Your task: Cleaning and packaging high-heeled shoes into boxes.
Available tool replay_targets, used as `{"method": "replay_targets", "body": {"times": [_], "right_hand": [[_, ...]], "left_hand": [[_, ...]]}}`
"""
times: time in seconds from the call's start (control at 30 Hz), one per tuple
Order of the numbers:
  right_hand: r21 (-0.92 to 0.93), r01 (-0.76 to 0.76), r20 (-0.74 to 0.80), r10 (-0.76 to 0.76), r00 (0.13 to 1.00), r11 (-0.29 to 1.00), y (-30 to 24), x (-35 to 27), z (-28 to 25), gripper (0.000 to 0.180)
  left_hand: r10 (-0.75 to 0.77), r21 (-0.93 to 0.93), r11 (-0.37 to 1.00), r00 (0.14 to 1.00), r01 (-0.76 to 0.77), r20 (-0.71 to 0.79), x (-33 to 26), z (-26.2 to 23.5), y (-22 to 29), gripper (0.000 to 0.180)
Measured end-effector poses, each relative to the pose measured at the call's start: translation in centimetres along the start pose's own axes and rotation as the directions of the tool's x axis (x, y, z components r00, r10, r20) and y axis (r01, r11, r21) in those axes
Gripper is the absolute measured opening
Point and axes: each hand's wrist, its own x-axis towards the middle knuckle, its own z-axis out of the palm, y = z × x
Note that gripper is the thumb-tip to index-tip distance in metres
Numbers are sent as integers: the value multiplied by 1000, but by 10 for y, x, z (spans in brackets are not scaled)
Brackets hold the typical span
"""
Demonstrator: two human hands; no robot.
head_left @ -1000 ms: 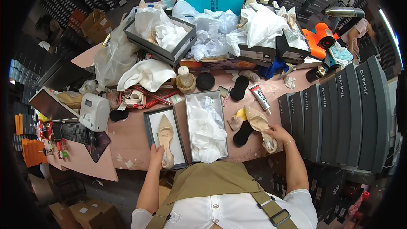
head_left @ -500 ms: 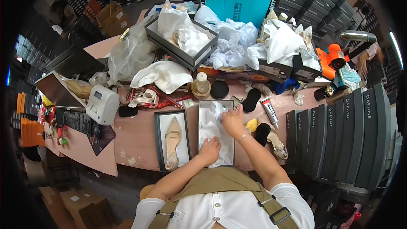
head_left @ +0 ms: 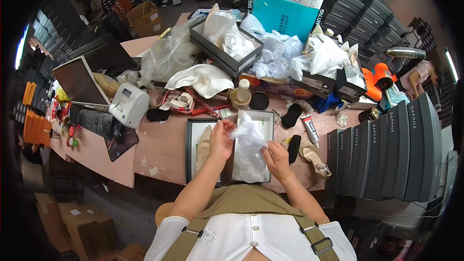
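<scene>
White tissue paper (head_left: 249, 137) rises crumpled out of a pale-lined open shoe box (head_left: 267, 120) in front of me. My right hand (head_left: 278, 160) pinches the paper's right edge. At its upper left edge, my left hand (head_left: 221, 140) has curled fingers closed on the paper, slightly blurred. Beneath my left hand and wrist, a dark-rimmed box part (head_left: 189, 145) holds a beige pointed shoe (head_left: 203, 149), partly covered. A second beige shoe (head_left: 314, 158) lies on the table right of my right hand, beside a black oval pad (head_left: 293, 149).
A glue tube (head_left: 310, 129), another black pad (head_left: 292, 115) and a pump bottle (head_left: 241, 94) stand or lie beyond. Dark shoe boxes (head_left: 382, 150) line the right. A label printer (head_left: 129, 105) and keyboard (head_left: 95, 122) are left. Tissue-filled boxes (head_left: 227, 46) crowd the back.
Both hands have lifted the tissue paper up from the box. My left hand moved up and left, over the beige shoe; my right hand came nearer to me. The view has shifted slightly.
</scene>
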Motion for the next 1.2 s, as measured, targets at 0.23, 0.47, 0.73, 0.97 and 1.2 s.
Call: {"method": "replay_targets", "body": {"times": [0.23,0.47,0.73,0.97,1.2], "right_hand": [[-75,167,144,-155,977,983,-25,-8,1,29],[351,-385,254,309,917,854,51,-86,-18,19],[323,-224,199,165,966,919,-25,16,-28,36],[386,-361,193,309,931,849,-5,30,13,25],[317,-257,148,221,964,913,-13,22,31,24]], "left_hand": [[128,365,912,976,-186,176,-52,3,-24,41],[120,21,993,993,-119,-22,-26,-10,24,42],[140,381,894,956,-234,258,-51,22,14,35],[109,430,896,993,-114,37,-21,-25,14,50],[335,453,819,934,-352,121,-63,-14,-18,30]]}}
